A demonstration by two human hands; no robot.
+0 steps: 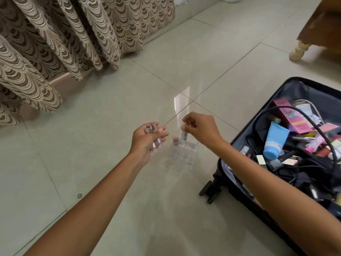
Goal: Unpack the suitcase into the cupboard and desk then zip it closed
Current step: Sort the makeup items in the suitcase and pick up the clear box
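An open black suitcase [226, 164] lies on the floor at the right, full of cosmetics, black cables, a blue tube [275, 140] and a pink box [290, 116]. A clear acrylic organiser [181, 154] stands on the tiles left of the suitcase. My left hand [145, 140] holds two or three small clear bottles [153, 134] above the floor. My right hand [198, 129] pinches a thin clear tube [184, 134] by its top, just above the organiser's back row, where a small pinkish bottle [175, 138] stands.
A patterned brown and cream curtain [60, 43] hangs along the left and back. A wooden piece of furniture with a turned cream leg [299, 49] stands at the top right. Glossy beige floor tiles [110, 108] lie between them.
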